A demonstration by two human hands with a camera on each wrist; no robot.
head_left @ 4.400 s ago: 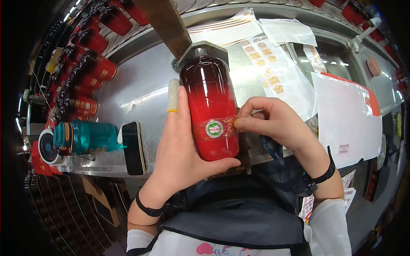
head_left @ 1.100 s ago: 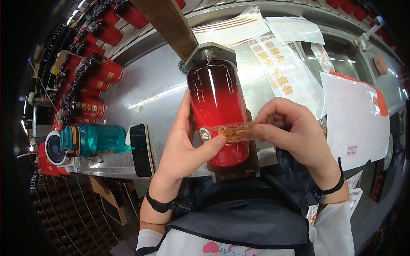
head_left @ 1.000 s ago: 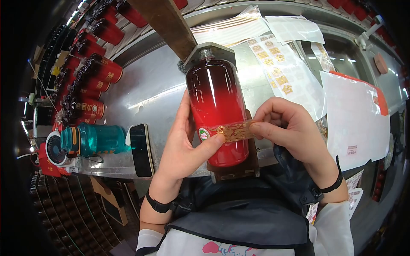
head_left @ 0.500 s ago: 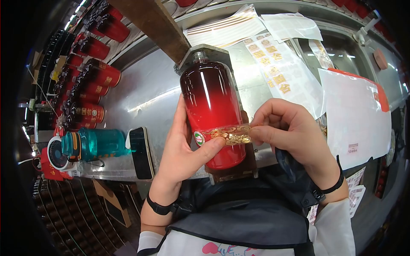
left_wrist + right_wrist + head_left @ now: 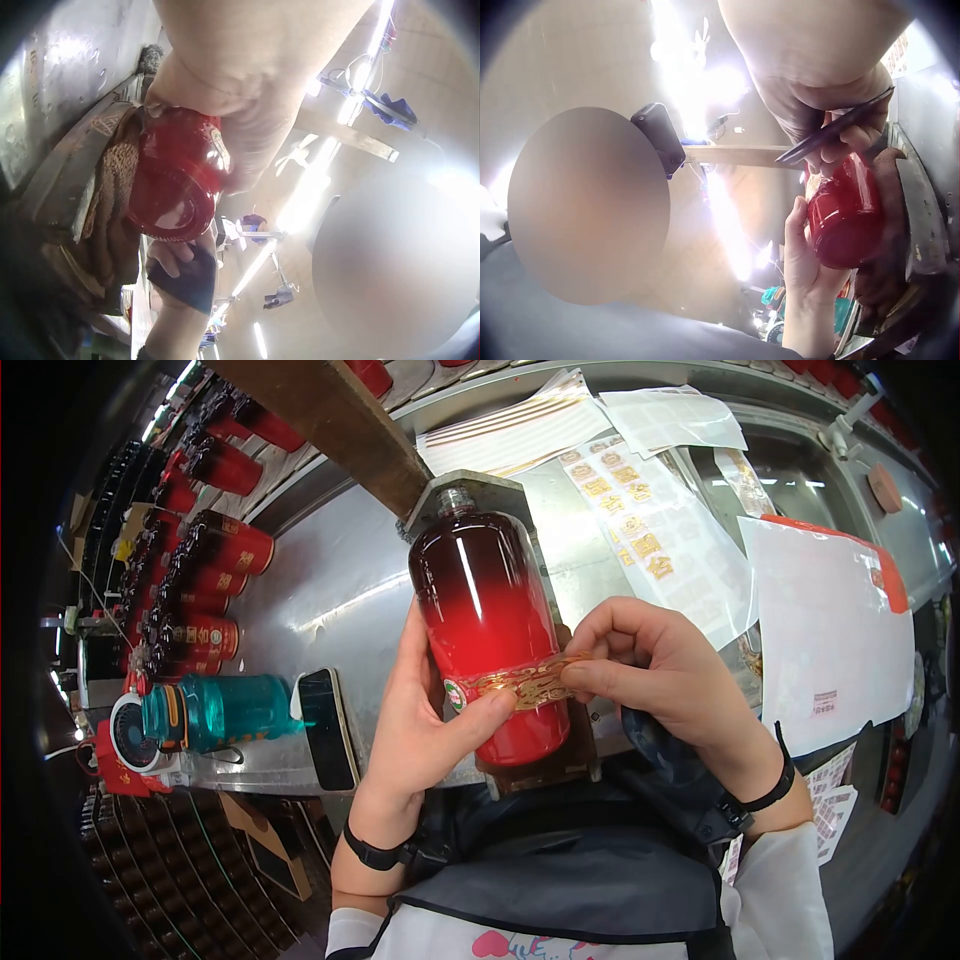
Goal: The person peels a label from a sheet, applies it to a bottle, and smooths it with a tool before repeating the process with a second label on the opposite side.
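A large glass bottle (image 5: 485, 615), fading from dark brown at the neck to red at the base, lies on a wooden stand (image 5: 535, 765) with its neck pointing away. My left hand (image 5: 410, 715) grips its left side, the thumb pressing on a gold-patterned clear sticker band (image 5: 530, 685) around the lower part. A round green-and-white emblem (image 5: 455, 694) shows by that thumb. My right hand (image 5: 655, 675) pinches the band's right end between thumb and forefinger, close to the bottle. Tucked in this hand is a dark flat piece (image 5: 836, 135), seen in the right wrist view.
Several finished-looking red bottles (image 5: 200, 630) stand at the left. Near them are a teal water bottle (image 5: 235, 712), a phone (image 5: 330, 730) and a small fan (image 5: 135, 732). Gold sticker sheets (image 5: 640, 520) and a white sheet (image 5: 835, 630) lie at the right, by a sink (image 5: 790, 450).
The bottle has turned, bringing the emblem from the front to its left side. My left thumb has moved up onto the band; my right hand still pinches the band's end.
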